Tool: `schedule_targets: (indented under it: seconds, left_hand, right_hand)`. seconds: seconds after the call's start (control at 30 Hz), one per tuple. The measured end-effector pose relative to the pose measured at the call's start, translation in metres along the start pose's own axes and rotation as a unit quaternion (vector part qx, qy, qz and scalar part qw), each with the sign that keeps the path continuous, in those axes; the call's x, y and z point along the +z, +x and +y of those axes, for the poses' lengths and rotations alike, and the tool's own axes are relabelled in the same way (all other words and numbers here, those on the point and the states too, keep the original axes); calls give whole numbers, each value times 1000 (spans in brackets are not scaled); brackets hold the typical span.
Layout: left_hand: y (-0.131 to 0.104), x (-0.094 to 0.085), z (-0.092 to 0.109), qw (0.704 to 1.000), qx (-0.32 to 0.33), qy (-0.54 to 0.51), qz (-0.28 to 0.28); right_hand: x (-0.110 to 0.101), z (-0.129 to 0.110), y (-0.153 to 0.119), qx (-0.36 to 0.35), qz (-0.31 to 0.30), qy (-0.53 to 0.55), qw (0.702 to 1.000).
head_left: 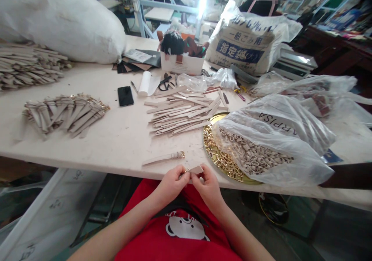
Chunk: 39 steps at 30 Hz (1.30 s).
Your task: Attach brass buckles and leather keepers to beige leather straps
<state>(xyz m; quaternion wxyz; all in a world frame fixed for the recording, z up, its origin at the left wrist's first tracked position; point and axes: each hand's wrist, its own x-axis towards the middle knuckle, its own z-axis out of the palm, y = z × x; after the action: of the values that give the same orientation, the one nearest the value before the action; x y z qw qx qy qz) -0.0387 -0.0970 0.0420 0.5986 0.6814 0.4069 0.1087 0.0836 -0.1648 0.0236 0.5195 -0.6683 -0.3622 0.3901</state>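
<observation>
At the table's front edge, my left hand (174,181) and my right hand (208,183) are close together, fingers pinched on a beige strap (196,170). A bit of gold metal, perhaps a buckle, shows at my left fingertips; the fingers hide most of it. Just beyond my left hand lies a strap with a gold buckle (162,158) on its end. To the right, a round gold tray (215,117) holds many small gold buckles (222,158). A clear plastic bag (302,137) full of small beige loops (255,156) rests partly over it.
Loose beige straps (180,113) lie mid-table. Buckled straps (66,111) are fanned out at left, near a black phone (125,96). Farther back are a white box (181,64), scissors (165,83), and large white sacks (244,40). A person (261,5) is behind them.
</observation>
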Motion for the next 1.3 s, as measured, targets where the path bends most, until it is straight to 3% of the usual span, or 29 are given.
schedule_targets:
  seconds: [0.07, 0.2, 0.27, 0.33, 0.4, 0.47, 0.5, 0.57, 0.63, 0.7, 0.8, 0.9, 0.97, 1.03, 1.13, 1.23, 1.3]
  left_hand:
    - [0, -1, 2, 1000, 1, 1, -14]
    - [1, -4, 1, 998, -4, -25, -61]
    - [5, -3, -3, 997, -19, -36, -66]
    - [10, -2, -6, 996, -25, -64, -65]
    - [12, 0, -6, 992, -11, -98, -74]
    - [13, 2, -3, 989, 9, -100, -105]
    - [12, 3, -1, 989, 12, -87, -123]
    - [12, 5, 2, 989, 5, -55, -139]
    - [13, 8, 3, 991, -8, -45, -124]
    - [16, 11, 2, 993, -14, -50, -102]
    - [19, 13, -1, 994, -16, -56, -98]
    - [17, 10, 1, 994, -28, -57, -90]
    - [16, 8, 6, 996, -23, -58, -64]
    - [16, 7, 14, 998, 0, -60, -24]
    - [19, 6, 25, 997, 42, -53, 21]
    - [19, 3, 29, 997, 67, 6, 29]
    - [16, 0, 28, 994, 80, 62, 32]
  right_hand:
    - [-3, 0, 1, -10, -5, -19, 1000]
    - [-6, -3, 3, 57, -82, 99, 990]
    - [-6, -7, 2, 48, -85, 118, 988]
    - [-10, -10, 0, 10, -88, 91, 992]
    - [-22, -13, -1, -11, -144, 47, 988]
    - [-43, -12, 6, -17, -193, -24, 981]
    - [-57, -9, 12, -21, -189, -79, 979]
    - [-89, -2, 32, -39, -75, -222, 971]
    - [-120, 7, 56, -33, 94, -389, 916]
    - [-143, 14, 79, -20, 148, -431, 890]
    - [-158, 16, 98, -14, 150, -442, 884]
    - [-148, 7, 93, -29, 138, -420, 897]
    - [-131, -2, 80, -27, 89, -306, 947]
    - [-107, -10, 62, 5, -4, -115, 993]
    - [-71, -18, 39, 60, -97, 115, 987]
    - [-48, -18, 28, 90, -94, 229, 965]
    - [-42, -15, 26, 100, -85, 243, 961]
